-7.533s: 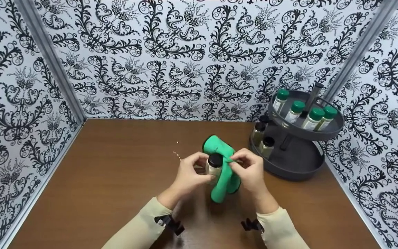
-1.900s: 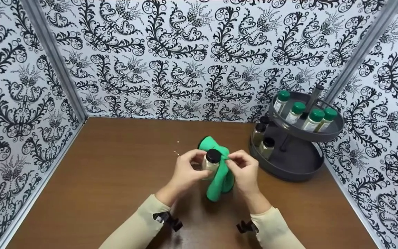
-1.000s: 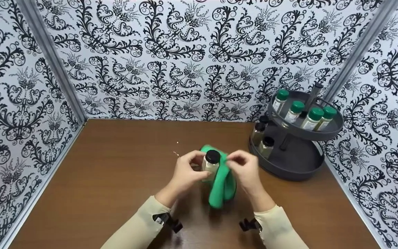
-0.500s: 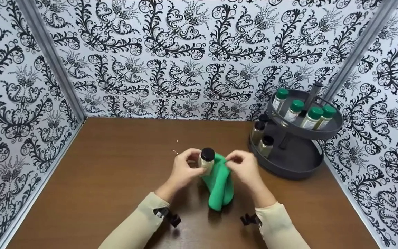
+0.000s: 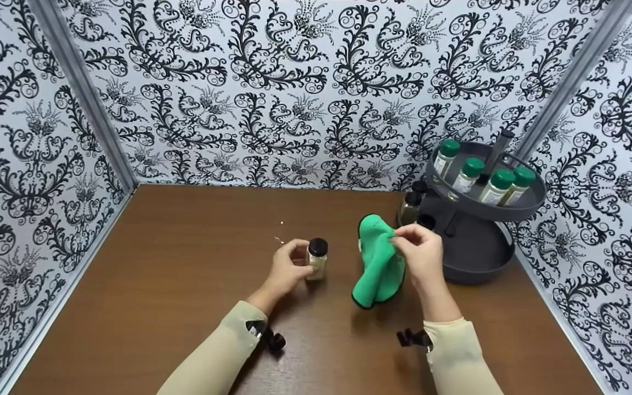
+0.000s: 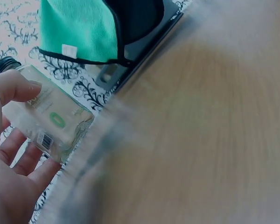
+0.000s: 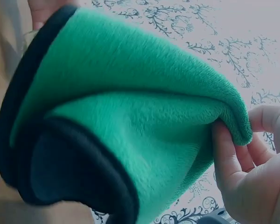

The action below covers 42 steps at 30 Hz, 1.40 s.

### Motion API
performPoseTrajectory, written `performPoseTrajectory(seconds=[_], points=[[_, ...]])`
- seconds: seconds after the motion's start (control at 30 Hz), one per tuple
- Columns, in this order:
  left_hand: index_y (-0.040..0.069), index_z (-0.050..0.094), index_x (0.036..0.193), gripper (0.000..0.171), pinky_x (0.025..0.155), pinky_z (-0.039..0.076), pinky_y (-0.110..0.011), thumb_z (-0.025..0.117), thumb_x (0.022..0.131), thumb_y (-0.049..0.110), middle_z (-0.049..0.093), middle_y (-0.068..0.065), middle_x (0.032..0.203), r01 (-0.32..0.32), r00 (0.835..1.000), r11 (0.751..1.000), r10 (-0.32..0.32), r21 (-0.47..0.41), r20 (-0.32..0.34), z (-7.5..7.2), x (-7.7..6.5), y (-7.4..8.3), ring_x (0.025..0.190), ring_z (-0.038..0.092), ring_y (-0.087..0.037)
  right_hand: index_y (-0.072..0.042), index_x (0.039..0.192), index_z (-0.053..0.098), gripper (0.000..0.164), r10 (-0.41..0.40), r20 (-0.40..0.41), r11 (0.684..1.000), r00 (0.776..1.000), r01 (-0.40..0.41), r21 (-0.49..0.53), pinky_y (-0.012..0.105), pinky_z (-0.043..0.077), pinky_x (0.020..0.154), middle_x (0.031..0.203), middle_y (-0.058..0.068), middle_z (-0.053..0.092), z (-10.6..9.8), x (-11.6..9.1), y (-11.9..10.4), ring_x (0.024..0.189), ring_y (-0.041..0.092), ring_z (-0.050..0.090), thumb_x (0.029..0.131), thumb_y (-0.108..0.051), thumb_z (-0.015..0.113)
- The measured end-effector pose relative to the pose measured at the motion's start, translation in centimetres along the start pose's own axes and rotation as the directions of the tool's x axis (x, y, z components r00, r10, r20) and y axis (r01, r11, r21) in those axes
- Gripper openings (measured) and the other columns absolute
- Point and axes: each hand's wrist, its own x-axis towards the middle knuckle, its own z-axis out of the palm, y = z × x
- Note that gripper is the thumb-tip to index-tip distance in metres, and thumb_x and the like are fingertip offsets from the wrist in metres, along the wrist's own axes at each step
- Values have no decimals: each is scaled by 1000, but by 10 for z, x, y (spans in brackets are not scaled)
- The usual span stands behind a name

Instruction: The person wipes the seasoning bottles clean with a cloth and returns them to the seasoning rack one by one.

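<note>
My left hand (image 5: 286, 270) holds a small glass spice jar (image 5: 317, 264) upright between thumb and fingers, its black lid on top. In the left wrist view the jar (image 6: 56, 114) shows a label with a green oval and a barcode, and pale contents. To its right, my right hand (image 5: 423, 252) pinches a green cloth (image 5: 379, 263) with black edging at a gathered point. The cloth hangs in folds, apart from the jar. Close up in the right wrist view, the cloth (image 7: 130, 112) is fuzzy green on one face and dark on the other.
A dark two-tier round rack (image 5: 475, 266) stands at the right. Several green-capped jars (image 5: 467, 178) occupy its upper tier, with black-lidded jars (image 5: 409, 208) below. Small pale crumbs (image 5: 279, 240) lie on the brown table (image 5: 184, 274). Patterned walls (image 5: 272, 82) enclose the back and sides.
The cloth was against the jar; now my right hand has drawn it away to the right, towards the rack. My left hand has shifted slightly left with the jar.
</note>
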Motion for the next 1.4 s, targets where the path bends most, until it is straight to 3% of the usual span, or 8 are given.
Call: performPoseTrajectory(seconds=[0.13, 0.23, 0.5, 0.7, 0.97, 1.13, 1.3, 1.4], points=[[-13, 66, 116, 48, 93, 57, -68, 69, 69, -18, 70, -31, 102, 10, 1000, 1000, -10, 17, 17, 1, -1, 2, 94, 68, -34, 17, 91, 71, 10, 7, 15, 1000, 1000, -8, 5, 19, 53, 59, 73, -5, 70, 3, -1, 2, 66, 8, 61, 80, 18, 70], [-11, 65, 117, 50, 93, 57, -67, 69, 68, -18, 71, -29, 102, 22, 999, 999, -23, 43, 25, 2, 4, -16, 93, 67, -32, 16, 91, 71, 10, 10, 34, 1000, 999, -10, -3, 18, 53, 61, 74, -4, 70, 5, -2, 3, 68, 8, 62, 81, 18, 70], [-2, 66, 116, 54, 80, 59, -33, 73, 65, -16, 70, -14, 98, 28, 999, 997, -31, 79, 37, -5, 8, -32, 89, 65, -22, 18, 92, 69, 11, 4, 67, 1000, 998, -4, 5, 19, 51, 60, 74, -5, 68, 9, -5, 6, 68, 8, 60, 81, 19, 70], [0, 62, 127, 68, 84, 59, -25, 82, 63, -11, 70, -12, 110, 104, 979, 994, -106, 20, 172, -16, 13, -32, 93, 67, -15, 17, 92, 70, 11, 0, 89, 1000, 996, 1, -14, 18, 52, 63, 76, -5, 69, 8, -4, 6, 69, 7, 61, 81, 18, 71], [-4, 45, 152, 82, 97, 59, -31, 66, 73, -12, 67, -15, 129, 124, 906, 987, -72, -99, 417, -35, 37, -39, 112, 67, -18, 16, 93, 71, 11, 2, 64, 1000, 998, -2, 3, 19, 52, 60, 82, -3, 69, 7, -2, 4, 68, 8, 63, 82, 17, 71], [-7, 40, 156, 83, 97, 55, -27, 51, 74, -14, 67, -10, 133, 152, 841, 971, -30, -184, 541, -42, 52, -46, 119, 64, -16, 10, 90, 74, 11, 22, 73, 1000, 997, -23, 14, 20, 53, 61, 88, 3, 73, 12, -3, 6, 70, 8, 65, 82, 16, 72], [-10, 50, 149, 73, 105, 50, -27, 67, 77, -9, 70, -1, 130, 106, 771, 985, 4, -135, 637, -39, 52, -48, 119, 63, -14, 16, 94, 72, 12, 31, 106, 1000, 994, -30, -4, 21, 52, 60, 84, 9, 73, 13, -6, 10, 67, 8, 62, 82, 15, 71], [-7, 59, 141, 66, 105, 51, -29, 79, 78, -6, 72, 3, 122, 95, 769, 989, 0, -114, 640, -36, 50, -46, 115, 64, -14, 16, 95, 72, 14, 28, 105, 1000, 994, -27, -15, 21, 53, 62, 85, 13, 73, 13, -7, 10, 70, 9, 63, 82, 13, 71]])
